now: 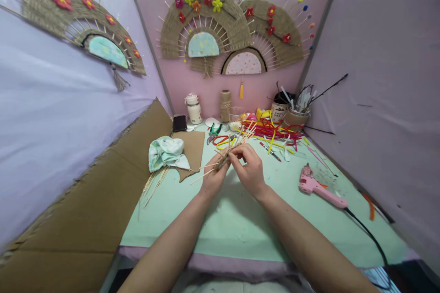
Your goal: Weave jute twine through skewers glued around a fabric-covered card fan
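Note:
Above the middle of the table, both hands are on a small brown piece with thin wooden sticks (222,161) jutting out to the left and upper right. My left hand (213,176) grips it from the left and below, with its fingers largely hidden behind it. The thumb and forefinger of my right hand (250,168) pinch at its near edge; whatever lies between those fingertips is too small to make out. Beyond the hands lie red-and-yellow scissors (225,141) and green-handled pruning shears (213,133).
A pink glue gun (321,187) with a black cord lies at right. Crumpled floral cloth (167,153), cardboard (192,144) and loose sticks (156,183) are at left. Behind stand a twine spool (225,105), white bottle (194,109) and coloured pipe cleaners (275,132). Woven fans (206,18) hang on the walls.

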The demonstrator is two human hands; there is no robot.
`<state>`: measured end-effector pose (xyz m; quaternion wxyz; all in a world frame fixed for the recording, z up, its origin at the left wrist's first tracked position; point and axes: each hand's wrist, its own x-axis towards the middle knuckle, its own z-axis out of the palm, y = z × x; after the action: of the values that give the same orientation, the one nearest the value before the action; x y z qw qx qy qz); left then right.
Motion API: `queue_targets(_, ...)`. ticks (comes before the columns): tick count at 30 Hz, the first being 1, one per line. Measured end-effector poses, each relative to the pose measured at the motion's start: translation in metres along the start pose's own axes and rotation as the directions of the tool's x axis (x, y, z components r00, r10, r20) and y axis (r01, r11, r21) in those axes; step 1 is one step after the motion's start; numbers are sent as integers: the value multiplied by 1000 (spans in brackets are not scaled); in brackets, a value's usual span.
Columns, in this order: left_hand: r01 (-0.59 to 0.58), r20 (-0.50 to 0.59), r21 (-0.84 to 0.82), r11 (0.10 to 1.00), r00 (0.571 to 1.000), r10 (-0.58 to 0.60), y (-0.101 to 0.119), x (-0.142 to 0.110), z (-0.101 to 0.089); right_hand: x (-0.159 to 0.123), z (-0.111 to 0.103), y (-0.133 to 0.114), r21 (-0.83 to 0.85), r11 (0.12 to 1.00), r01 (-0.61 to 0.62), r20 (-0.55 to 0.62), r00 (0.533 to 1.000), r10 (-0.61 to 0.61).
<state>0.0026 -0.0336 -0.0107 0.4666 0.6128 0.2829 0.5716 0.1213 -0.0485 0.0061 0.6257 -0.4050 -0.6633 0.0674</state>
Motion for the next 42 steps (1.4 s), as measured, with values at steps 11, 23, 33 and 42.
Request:
queue_targets(11, 280, -25, -564, 777, 935, -355, -8, 7, -4, 2, -11, 3, -41, 998, 50, -86, 995, -53)
queue_targets(23, 428, 99, -720, 546, 842, -530, -6, 13, -9, -15, -30, 15, -367, 909, 197, 247, 963, -109)
queue_targets(33, 391, 60, -600, 698, 892, -448, -3, 1, 4, -19, -16, 4, -446, 853, 272, 347, 931, -115)
queue_targets(42, 360, 23, -557, 748, 908, -419, -5, -2, 6, -21, -15, -1, -529, 810, 251, 314, 945, -88)
